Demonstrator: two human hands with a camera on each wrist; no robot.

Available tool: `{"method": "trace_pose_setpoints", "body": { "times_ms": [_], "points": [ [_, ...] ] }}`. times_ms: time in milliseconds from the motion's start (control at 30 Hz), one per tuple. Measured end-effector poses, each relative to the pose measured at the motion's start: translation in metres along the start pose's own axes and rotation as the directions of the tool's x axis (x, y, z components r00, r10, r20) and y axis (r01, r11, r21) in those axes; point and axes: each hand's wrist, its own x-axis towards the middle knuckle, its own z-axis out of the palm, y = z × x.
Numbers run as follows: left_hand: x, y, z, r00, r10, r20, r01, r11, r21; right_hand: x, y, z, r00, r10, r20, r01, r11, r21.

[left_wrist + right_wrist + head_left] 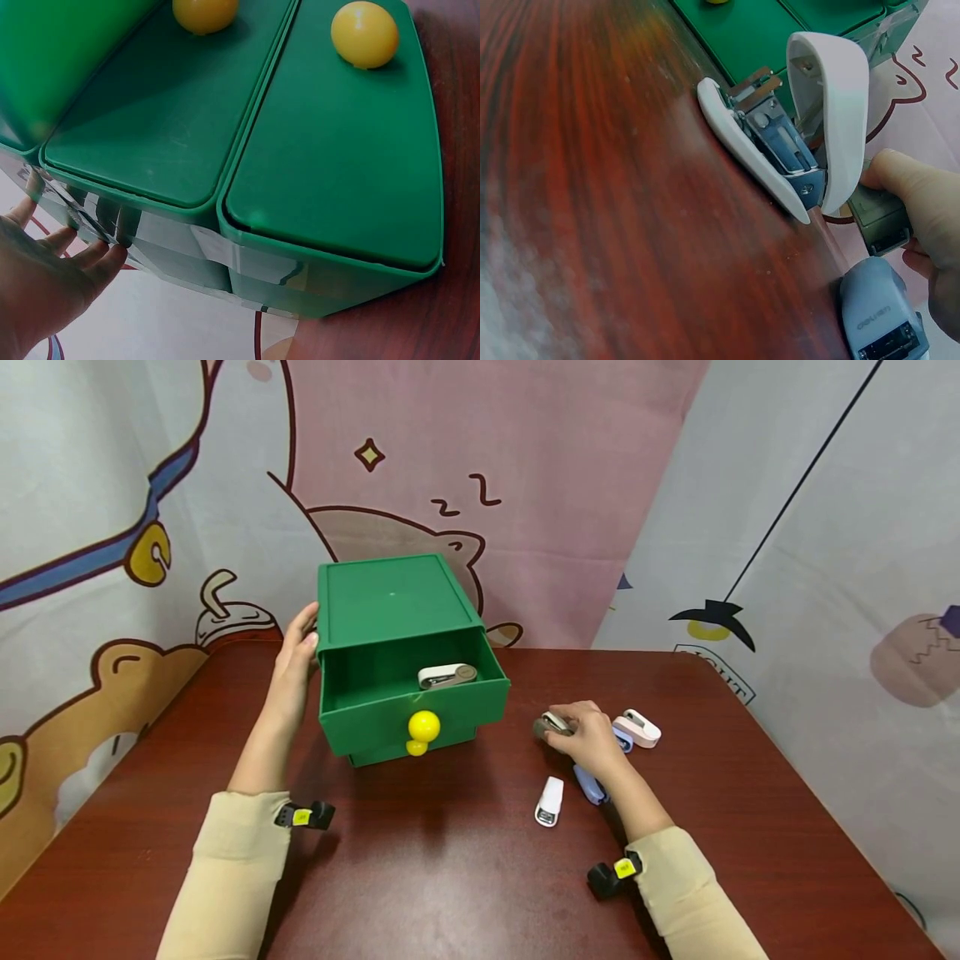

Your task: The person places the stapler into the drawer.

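A green drawer cabinet [393,602] has its top drawer [375,718] pulled out, with a white and grey-brown stapler [447,675] lying inside. My left hand [291,672] touches the cabinet's left side; in the left wrist view its fingers [97,255] are extended against that side. To the right, my right hand [591,742] pinches a dark grey-green stapler [881,217] between thumb and fingers. Nearer me lie a white stapler [550,802], its halves spread apart in the right wrist view, and a blue stapler [589,783].
Beyond my right hand are a pinkish-white stapler [637,728] and another blue stapler [622,739], partly hidden. Yellow round knobs [424,726] stick out from the cabinet's front. A cartoon-printed curtain [570,510] hangs behind the dark red-brown table [450,877].
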Motion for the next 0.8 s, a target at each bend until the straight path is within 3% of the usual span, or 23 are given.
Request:
{"method": "trace_pose_setpoints", "body": {
  "times_ms": [267, 800],
  "points": [
    [0.0, -0.001, 0.001, 1.0, 0.004, -0.003, -0.004, 1.0, -0.011, 0.001, -0.01, -0.003, 0.999, 0.004, -0.032, -0.002, 0.999, 0.045],
    [0.0, -0.001, 0.001, 1.0, 0.005, -0.004, -0.006, 1.0, -0.015, 0.005, -0.043, -0.018, 0.968, -0.153, -0.197, 0.156, 0.988, -0.002]
  ]
}}
